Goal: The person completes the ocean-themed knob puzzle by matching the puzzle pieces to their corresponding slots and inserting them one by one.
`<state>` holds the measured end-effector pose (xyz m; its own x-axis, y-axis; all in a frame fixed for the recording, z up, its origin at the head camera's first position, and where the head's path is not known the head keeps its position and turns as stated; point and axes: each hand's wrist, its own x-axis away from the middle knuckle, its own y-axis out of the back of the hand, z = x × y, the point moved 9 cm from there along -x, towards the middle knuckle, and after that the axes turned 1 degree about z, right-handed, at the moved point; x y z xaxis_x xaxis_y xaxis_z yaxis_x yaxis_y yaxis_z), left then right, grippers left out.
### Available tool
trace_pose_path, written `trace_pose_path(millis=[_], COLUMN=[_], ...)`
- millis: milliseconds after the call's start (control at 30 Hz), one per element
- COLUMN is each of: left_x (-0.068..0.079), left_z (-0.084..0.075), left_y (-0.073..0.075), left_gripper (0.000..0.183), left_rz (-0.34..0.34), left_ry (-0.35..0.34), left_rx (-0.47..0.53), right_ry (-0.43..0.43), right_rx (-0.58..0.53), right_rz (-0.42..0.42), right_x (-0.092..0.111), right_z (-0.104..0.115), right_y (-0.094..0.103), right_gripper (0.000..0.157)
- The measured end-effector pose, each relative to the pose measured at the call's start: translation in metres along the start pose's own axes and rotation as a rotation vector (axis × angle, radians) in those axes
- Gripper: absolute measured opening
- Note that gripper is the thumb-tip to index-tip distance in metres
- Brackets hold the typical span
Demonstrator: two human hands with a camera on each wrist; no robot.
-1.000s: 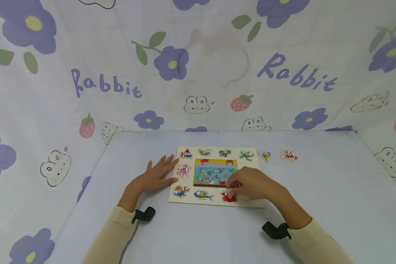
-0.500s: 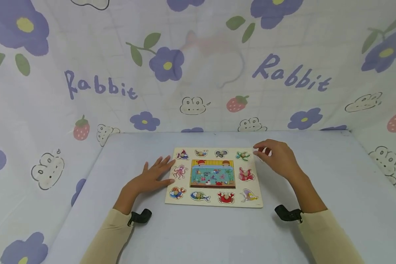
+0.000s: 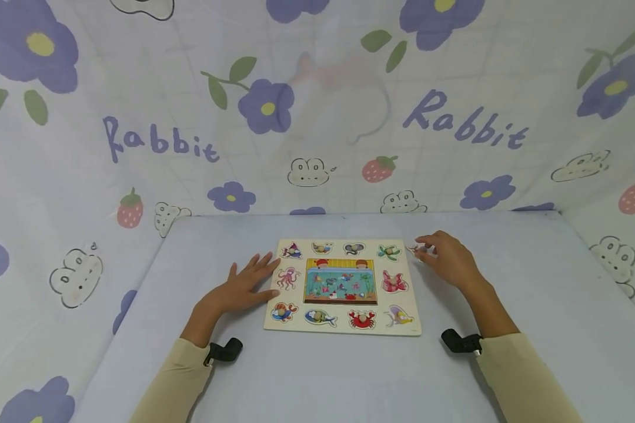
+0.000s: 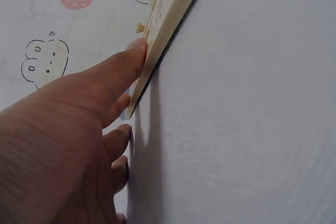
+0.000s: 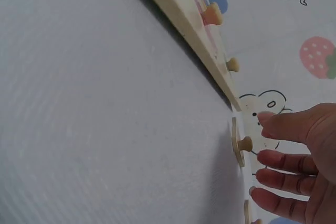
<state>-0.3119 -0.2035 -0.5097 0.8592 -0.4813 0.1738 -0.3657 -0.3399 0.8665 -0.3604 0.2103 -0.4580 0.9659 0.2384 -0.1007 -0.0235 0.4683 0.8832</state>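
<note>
A wooden peg puzzle board (image 3: pixel 340 326) lies flat, printed with an aquarium scene (image 3: pixel 340 282) in its middle. Knobbed sea-animal pieces sit around it, among them a red crab (image 3: pixel 362 319). The pink octopus picture (image 3: pixel 288 278) at the left shows no knob. Against the board's left edge rests my left hand (image 3: pixel 243 291), fingers spread, thumb touching the edge. Just off the upper right corner is my right hand (image 3: pixel 450 258), thumb and fingers parted around a loose knobbed puzzle piece (image 5: pixel 240 142). In the right wrist view a gap separates the fingertips from its knob.
Another loose knobbed piece (image 5: pixel 248 213) lies beyond it, partly cut off in the right wrist view. A pale cloth covers the table (image 3: pixel 317 376). Behind stands a curtain (image 3: pixel 317 135) with flowers, rabbits and strawberries.
My right hand has moved from over the board's lower right to beside its upper right corner, uncovering a red knobbed piece on the right side. The left hand stays at the edge.
</note>
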Motion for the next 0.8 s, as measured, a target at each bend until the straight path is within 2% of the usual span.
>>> trace_pose_path(millis=[200, 333, 600, 800], left_x=[0.0, 0.001, 0.0, 0.002], left_z=[0.001, 0.0, 0.001, -0.001], left_y=[0.0, 0.001, 0.003, 0.003], left_gripper=[0.078, 0.078, 0.078, 0.078], left_rz=[0.004, 0.005, 0.001, 0.001], left_ry=[0.003, -0.004, 0.003, -0.001], left_rx=[0.004, 0.012, -0.002, 0.013], right_ry=[-0.035, -0.042, -0.055, -0.089], right_rx=[0.049, 0.086, 0.068, 0.06], right_rz=[0.05, 0.052, 0.03, 0.041], right_x=[-0.002, -0.002, -0.002, 0.0], right_z=[-0.006, -0.008, -0.007, -0.008], right_y=[-0.01, -0.013, -0.011, -0.011], right_gripper=[0.037, 0.032, 0.017, 0.019])
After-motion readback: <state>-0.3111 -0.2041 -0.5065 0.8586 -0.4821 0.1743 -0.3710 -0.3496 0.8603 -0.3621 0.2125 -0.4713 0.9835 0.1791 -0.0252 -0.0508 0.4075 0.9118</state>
